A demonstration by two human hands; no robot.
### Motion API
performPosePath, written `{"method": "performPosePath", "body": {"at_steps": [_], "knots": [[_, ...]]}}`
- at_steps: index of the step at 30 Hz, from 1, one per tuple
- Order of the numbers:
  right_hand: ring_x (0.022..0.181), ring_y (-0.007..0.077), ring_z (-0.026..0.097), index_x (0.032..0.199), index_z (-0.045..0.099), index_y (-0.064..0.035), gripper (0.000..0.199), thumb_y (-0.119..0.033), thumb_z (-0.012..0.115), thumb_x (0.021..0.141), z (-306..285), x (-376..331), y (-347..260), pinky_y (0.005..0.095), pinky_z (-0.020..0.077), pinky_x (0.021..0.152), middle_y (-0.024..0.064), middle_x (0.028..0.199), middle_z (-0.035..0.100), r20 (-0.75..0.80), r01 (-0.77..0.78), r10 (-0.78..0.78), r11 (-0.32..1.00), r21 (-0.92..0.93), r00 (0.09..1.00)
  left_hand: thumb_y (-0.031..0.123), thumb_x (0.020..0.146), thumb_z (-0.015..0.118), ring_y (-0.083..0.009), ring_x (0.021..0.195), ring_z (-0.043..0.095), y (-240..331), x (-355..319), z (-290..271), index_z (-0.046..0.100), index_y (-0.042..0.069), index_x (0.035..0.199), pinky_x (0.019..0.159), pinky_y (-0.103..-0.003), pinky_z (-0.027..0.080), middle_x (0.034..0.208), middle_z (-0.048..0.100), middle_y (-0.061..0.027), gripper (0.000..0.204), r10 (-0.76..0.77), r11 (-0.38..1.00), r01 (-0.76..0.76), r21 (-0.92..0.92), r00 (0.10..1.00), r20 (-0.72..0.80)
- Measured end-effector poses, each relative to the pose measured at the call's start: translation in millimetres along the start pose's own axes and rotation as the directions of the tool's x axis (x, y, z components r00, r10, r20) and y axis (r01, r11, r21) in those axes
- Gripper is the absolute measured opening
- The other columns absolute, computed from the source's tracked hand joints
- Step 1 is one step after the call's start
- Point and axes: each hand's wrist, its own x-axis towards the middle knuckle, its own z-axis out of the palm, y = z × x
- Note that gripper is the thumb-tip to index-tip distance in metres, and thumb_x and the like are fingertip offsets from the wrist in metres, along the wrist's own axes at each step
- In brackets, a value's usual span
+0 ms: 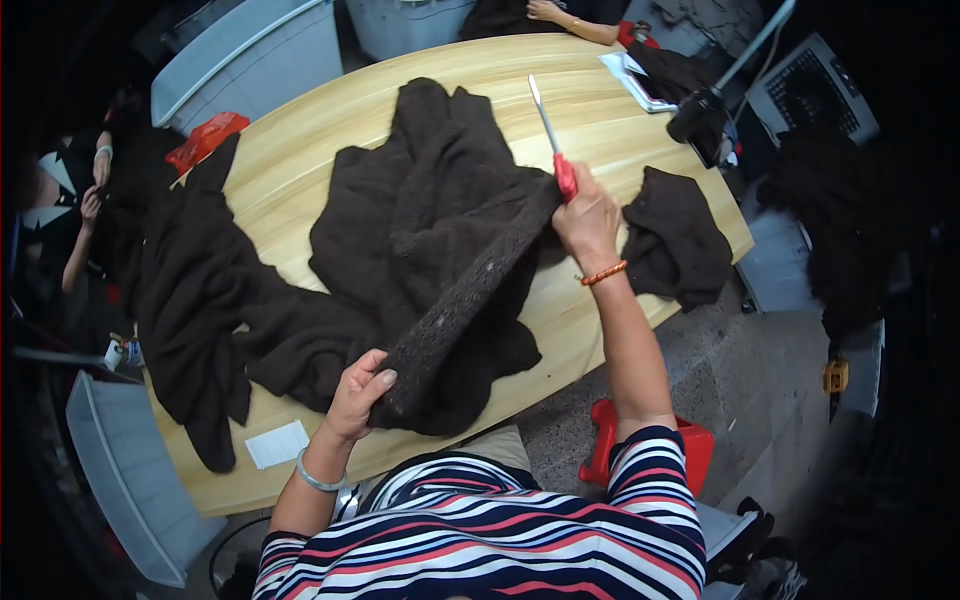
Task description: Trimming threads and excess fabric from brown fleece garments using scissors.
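A dark brown knitted garment (420, 220) lies spread over the wooden oval table (330, 120). My left hand (358, 395) grips the near end of a stretched strip of its knit edge (470, 290) at the table's front. My right hand (588, 215) holds the far end of that strip together with a pair of red-handled scissors (552, 140), whose blades point away and up. The strip runs taut between both hands.
More dark knitwear (190, 290) hangs over the table's left side, and a smaller piece (678, 235) lies at the right. A white paper slip (277, 444) sits near the front edge. Other people's hands (545, 12) show at the far side and the left (92, 205). A red stool (690, 445) stands below right.
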Motion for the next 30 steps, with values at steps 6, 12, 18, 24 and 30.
{"method": "performPosePath", "body": {"at_steps": [6,12,18,24,30], "knots": [[0.078,0.0311,0.066,0.091,0.058,-0.01,0.012,-0.009,0.055,0.079,72,41,-113,0.0442,0.0417,0.07,0.0117,0.075,0.066,0.157,0.463,-0.45,0.884,-0.058,0.879,0.006,0.094,0.053,-0.0146,0.095,0.062,-55,7,-41,0.053,0.001,0.114,0.087,-0.028,0.05,0.11,0.063,-0.0089,0.02,0.089,0.996,-0.079,0.046,0.958,-0.271],[0.081,0.0331,0.065,0.096,0.058,-0.0086,0.014,-0.017,0.058,0.084,102,-20,-101,0.0454,0.0428,0.07,0.0144,0.08,0.067,0.422,0.397,-0.443,0.896,0.197,0.791,0.008,0.093,0.058,-0.011,0.097,0.061,-53,-12,-55,0.053,0.005,0.118,0.085,-0.026,0.05,0.109,0.063,-0.0027,0.026,-0.08,0.997,0.08,-0.012,0.939,-0.335],[0.076,0.0347,0.065,0.104,0.062,-0.0093,0.026,-0.027,0.066,0.085,44,-66,-76,0.0446,0.0466,0.066,0.0169,0.079,0.066,0.509,0.281,-0.397,0.914,0.291,0.763,0.012,0.095,0.055,-0.0172,0.11,0.057,-28,41,-68,0.05,0.001,0.127,0.096,-0.034,0.047,0.121,0.059,-0.0091,0.034,-0.011,0.953,-0.087,-0.289,0.947,-0.322],[0.068,0.0335,0.065,0.095,0.062,-0.008,0.023,-0.028,0.065,0.085,-2,-104,-81,0.0456,0.0481,0.062,0.0178,0.069,0.064,0.65,0.318,-0.419,0.907,0.275,0.634,0.001,0.087,0.063,-0.0115,0.086,0.063,-37,66,-77,0.064,-0.001,0.102,0.083,-0.025,0.05,0.096,0.067,-0.0064,0.015,0.121,0.989,-0.144,-0.032,0.918,-0.378],[0.06,0.0346,0.063,0.097,0.064,-0.0093,0.027,-0.035,0.062,0.087,-25,-135,-86,0.0427,0.0496,0.057,0.0165,0.061,0.061,0.786,0.381,-0.403,0.895,0.233,0.468,-0.002,0.084,0.066,-0.0045,0.071,0.057,-43,63,-82,0.067,-0.001,0.088,0.068,-0.019,0.047,0.082,0.066,0.0005,0.004,0.3,0.937,-0.173,0.304,0.844,-0.445]]}}
